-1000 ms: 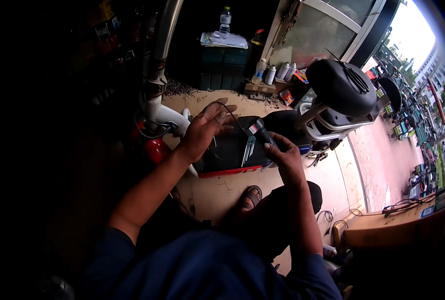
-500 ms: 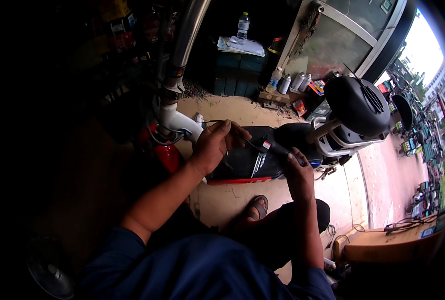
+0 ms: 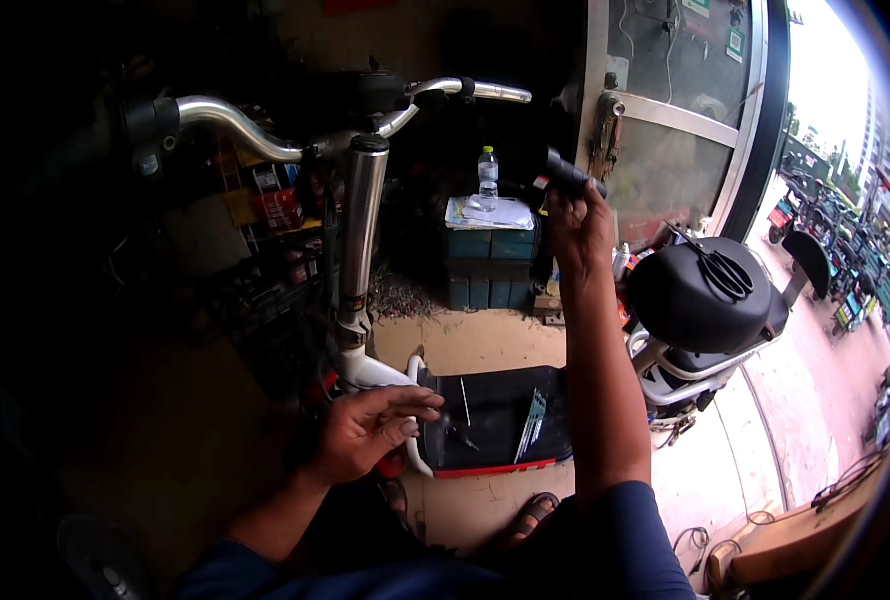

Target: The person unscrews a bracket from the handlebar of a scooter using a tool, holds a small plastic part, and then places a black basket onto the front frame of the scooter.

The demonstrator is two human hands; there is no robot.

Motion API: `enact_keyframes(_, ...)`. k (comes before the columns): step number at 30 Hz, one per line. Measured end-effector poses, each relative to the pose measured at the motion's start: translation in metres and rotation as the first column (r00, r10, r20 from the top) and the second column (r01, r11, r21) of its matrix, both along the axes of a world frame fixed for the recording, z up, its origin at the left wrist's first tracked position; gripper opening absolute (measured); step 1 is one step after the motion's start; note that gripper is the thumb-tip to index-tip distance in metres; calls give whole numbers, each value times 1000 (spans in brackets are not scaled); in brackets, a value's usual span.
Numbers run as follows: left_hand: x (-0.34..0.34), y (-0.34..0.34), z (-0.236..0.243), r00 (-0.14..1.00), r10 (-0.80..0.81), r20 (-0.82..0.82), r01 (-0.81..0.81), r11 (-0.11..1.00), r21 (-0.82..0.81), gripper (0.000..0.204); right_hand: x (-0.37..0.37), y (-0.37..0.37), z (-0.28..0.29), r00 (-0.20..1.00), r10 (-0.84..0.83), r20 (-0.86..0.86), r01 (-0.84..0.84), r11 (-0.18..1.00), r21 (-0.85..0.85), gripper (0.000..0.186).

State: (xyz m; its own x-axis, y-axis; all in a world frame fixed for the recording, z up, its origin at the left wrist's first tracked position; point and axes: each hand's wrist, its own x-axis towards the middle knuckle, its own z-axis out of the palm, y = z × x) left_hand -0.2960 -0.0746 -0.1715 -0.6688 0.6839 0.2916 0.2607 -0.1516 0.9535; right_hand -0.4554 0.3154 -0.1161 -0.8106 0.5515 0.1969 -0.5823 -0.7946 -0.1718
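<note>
The right hand's fingers and thumb pinch the lower end of a black handle grip (image 3: 565,173), which is raised and tilted in front of the dark background beside the glazed door (image 3: 665,165); a small red-and-white label shows near its other end. The right hand (image 3: 581,228) is well above the footboard (image 3: 500,385), and its forearm covers that board's right edge. The left hand (image 3: 365,432) has its fingers stretched out side by side, the thumb set apart beneath them, just beside the footboard's left edge. On the board, a thin pale rod (image 3: 466,401) lies toward the left edge, a small dark tool (image 3: 460,433) lies between it and the near left corner, and a fan of hex keys (image 3: 532,422) reaches almost to the red near edge, toward the right. Farther out, a silver handlebar (image 3: 248,130) rises beyond the left hand, a bottle (image 3: 488,178) stands on papers (image 3: 505,213) atop a teal cabinet (image 3: 490,262), and a black-looped object (image 3: 727,277) rests on the seat (image 3: 690,310).
</note>
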Motion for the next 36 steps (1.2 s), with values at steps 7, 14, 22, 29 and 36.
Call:
enact_keyframes(7,-11,-16,58,891,218,-397,-221,975,39,26,-106,48,73,998,-12,70,19,996,-93,30)
enact_keyframes(14,-30,26,78,815,319,-484,-341,939,44,26,-122,46,87,988,144,54,-148,985,92,28)
enact_keyframes(22,-66,87,94,731,316,-605,-337,938,83,34,-139,53,85,973,228,-23,-214,940,264,28)
enact_keyframes(29,-94,107,90,678,354,-645,-344,927,147,35,-134,17,86,912,324,-251,-286,942,176,37)
enact_keyframes(36,-96,119,86,726,364,-583,-381,919,99,40,-102,-38,86,941,260,-215,-164,910,380,39)
